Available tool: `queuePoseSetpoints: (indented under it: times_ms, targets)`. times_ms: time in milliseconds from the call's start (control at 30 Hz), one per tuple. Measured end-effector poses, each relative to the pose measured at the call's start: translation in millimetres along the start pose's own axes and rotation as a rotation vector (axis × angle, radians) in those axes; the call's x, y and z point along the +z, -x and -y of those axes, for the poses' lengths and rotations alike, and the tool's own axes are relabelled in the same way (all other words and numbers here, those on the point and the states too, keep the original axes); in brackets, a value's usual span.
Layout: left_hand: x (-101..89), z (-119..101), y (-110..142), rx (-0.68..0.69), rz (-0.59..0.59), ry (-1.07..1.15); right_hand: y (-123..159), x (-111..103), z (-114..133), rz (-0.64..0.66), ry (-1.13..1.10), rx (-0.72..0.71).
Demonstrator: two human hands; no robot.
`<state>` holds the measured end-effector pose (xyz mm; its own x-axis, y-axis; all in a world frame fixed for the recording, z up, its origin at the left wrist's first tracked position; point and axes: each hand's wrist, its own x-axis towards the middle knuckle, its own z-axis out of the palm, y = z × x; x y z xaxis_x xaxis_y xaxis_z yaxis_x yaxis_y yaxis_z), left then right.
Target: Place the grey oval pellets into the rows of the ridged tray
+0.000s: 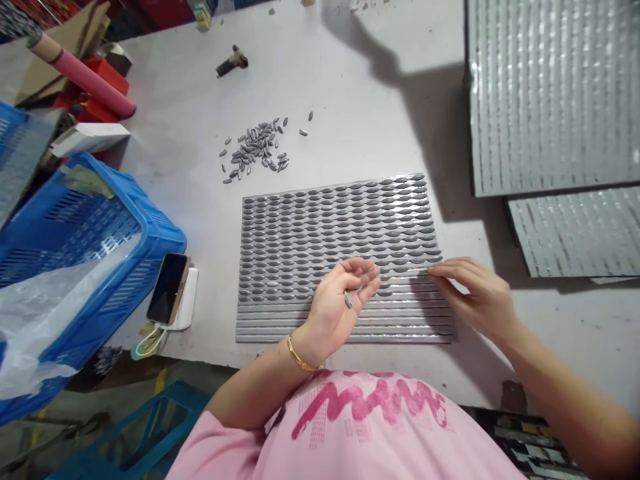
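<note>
A grey ridged board [280, 323] lies in front of me. Rows of small grey leaf-shaped pieces [285, 237] cover its upper part, and bare parallel grooves run along its lower part. My left hand [337, 307] is above the board, palm up with fingers curled, cupping a loose leaf-shaped piece [349, 300]. At the board's right edge, my right hand [473, 293] has thumb and forefinger pinched together at the end of a row. Whatever lies between those fingertips is too small to make out.
A pile of loose grey pieces [257, 147] lies beyond the board. More grooved boards [555, 100] are stacked at right. On the left are a blue crate [155, 220], a phone [169, 287] and a pink roll [90, 83]. A small dark tool [233, 61] lies farther back.
</note>
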<state>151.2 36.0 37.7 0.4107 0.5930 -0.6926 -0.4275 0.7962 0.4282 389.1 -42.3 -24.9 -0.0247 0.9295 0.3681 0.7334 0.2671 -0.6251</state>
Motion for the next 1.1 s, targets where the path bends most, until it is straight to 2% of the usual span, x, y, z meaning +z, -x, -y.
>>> queuePoseSetpoints:
  times_ms: [133, 367, 500, 667, 800, 933, 1000, 1100]
  targets:
    - [0.0, 8.6, 3.9, -0.135, -0.013, -0.026, 1.1, 10.1, -14.3, 0.052, 0.190, -0.154]
    - [2.7, 10.4, 6.3, -0.175, 0.050, -0.069, 4.8, 8.7, -17.6, 0.132, 0.456, -0.314]
    - [3.0, 13.1, 2.3, -0.198, 0.088, -0.082, 4.7, 1.5, -20.9, 0.198, 0.468, -0.309]
    - [3.0, 16.9, -4.6, -0.222, 0.110, -0.056, 0.3, -4.4, -26.9, 0.249, 0.462, -0.381]
    - [3.0, 18.5, -8.3, -0.256, 0.107, -0.019, -4.5, -6.3, -20.5, 0.254, 0.396, -0.318]
    - [3.9, 21.6, -10.7, -0.258, 0.132, -0.001, -10.9, 1.0, 7.4, 0.146, 0.133, -0.179]
    - [4.5, 23.4, -11.9, -0.258, 0.141, 0.009, -14.3, 8.0, 23.2, 0.164, 0.007, -0.117]
    - [5.8, 25.4, -13.4, -0.248, 0.087, -0.003, -17.7, 18.7, 39.7, 0.179, -0.029, -0.051]
